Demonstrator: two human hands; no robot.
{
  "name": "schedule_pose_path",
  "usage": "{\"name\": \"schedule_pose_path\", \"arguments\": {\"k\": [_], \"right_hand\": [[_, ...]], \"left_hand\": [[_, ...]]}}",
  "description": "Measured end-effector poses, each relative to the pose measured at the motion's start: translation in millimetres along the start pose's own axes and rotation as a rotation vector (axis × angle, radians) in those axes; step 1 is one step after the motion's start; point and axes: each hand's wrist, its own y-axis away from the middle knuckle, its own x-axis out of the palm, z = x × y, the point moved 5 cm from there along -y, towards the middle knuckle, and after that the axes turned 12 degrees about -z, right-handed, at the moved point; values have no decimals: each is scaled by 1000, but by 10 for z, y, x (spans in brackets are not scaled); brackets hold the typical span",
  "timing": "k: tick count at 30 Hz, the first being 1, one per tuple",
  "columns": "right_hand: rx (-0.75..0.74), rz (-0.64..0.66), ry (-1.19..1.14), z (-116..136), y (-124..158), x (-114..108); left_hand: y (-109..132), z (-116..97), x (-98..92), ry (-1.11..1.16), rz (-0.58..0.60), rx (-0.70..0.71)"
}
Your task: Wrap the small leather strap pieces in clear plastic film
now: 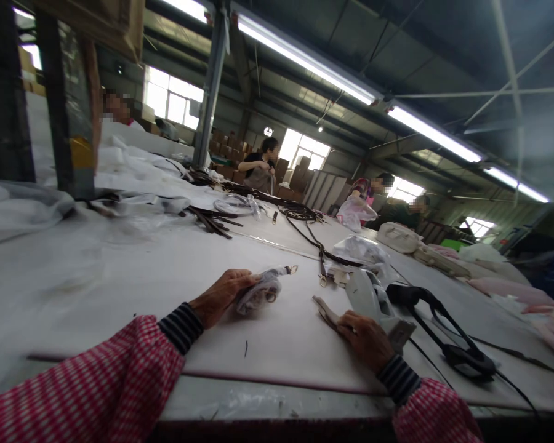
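Wrapped strap (261, 290): a short strap bundled in clear plastic film, lying on the white worktable (120, 277) at roughly 11 o'clock from my viewpoint, with a small metal clasp poking out of the film at its far end. I see the left hand (221, 296) closed around the near end of the bundle, fingers curled over the film; the grip looks meant to pin it flat to the table so the clasp end stays free.

The right hand (364, 335) sits at about 1 o'clock, knuckles up, fingers folded over a flat tan piece (325, 309) that projects toward the bundle. It is grasping that piece; I cannot tell how tightly. Just beyond it stands a white device (372, 298), touching or nearly touching the hand, and a black strap loop (447, 332) trails off at 2 o'clock.

Both wrists rest on the table edge, which I judge gives steady support for small work.

Further out at 12 o'clock, dark straps (305, 221) run across the table, placed within reach as stock. 3 other people work at the far side, well apart from my hands. White bags (399, 237) lie at 1 o'clock.
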Motion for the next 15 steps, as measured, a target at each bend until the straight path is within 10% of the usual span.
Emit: {"name": "schedule_pose_path", "arguments": {"k": [9,15], "right_hand": [[-42,-160,92,74,-113,-137],[-317,-463,-33,730,-266,-445]], "left_hand": [[-42,-7,-47,261,-73,-96],[-52,5,-45,320,-80,-105]]}}
